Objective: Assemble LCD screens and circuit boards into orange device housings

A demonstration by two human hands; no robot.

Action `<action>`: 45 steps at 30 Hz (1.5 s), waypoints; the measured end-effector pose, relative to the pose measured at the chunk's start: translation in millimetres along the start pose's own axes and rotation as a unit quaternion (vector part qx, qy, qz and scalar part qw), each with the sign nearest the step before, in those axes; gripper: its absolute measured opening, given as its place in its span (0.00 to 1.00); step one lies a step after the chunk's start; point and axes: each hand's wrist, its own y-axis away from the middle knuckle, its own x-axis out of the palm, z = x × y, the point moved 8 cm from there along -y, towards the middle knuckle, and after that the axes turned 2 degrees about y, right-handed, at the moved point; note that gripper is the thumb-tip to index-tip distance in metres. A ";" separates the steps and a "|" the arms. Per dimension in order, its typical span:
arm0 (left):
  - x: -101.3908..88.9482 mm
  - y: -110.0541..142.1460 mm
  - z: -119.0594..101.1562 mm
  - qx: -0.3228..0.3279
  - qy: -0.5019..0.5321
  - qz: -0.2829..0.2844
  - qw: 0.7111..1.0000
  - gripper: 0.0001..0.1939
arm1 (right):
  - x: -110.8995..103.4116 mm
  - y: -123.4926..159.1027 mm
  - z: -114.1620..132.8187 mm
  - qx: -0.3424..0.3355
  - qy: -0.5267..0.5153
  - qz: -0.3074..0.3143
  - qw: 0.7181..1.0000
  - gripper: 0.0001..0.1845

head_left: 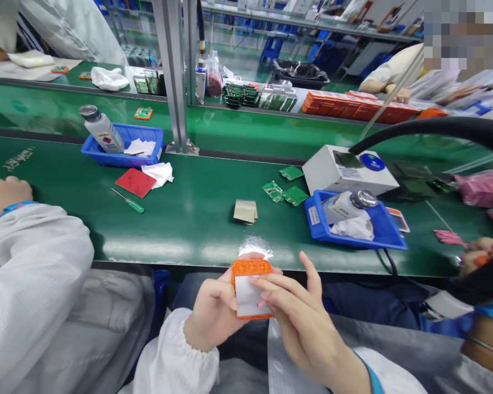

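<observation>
Bright, cool white light fills the place from where I stand, seemingly from overhead. It glares along the near edge of the green bench (201, 208), lower centre of the frame, and streaks the green strip (271, 128) behind. Shadows are soft, deepest beneath the bench. The orange case (246, 295) reads fairly clearly; the pink bundle (485, 189), far right, is smeared. Edges stretch, swelling the white sleeve (33, 262) lower left. Coarse pixel blocks cover the upper right corner.

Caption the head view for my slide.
Left hand holds an orange-rimmed piece, right hand touching its white surface, at a green workbench.
</observation>
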 end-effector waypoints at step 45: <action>17.4 -9.0 26.9 -0.059 -0.021 -0.052 0.997 0.25 | -27.3 -5.1 3.2 -0.025 0.163 0.067 0.984 0.16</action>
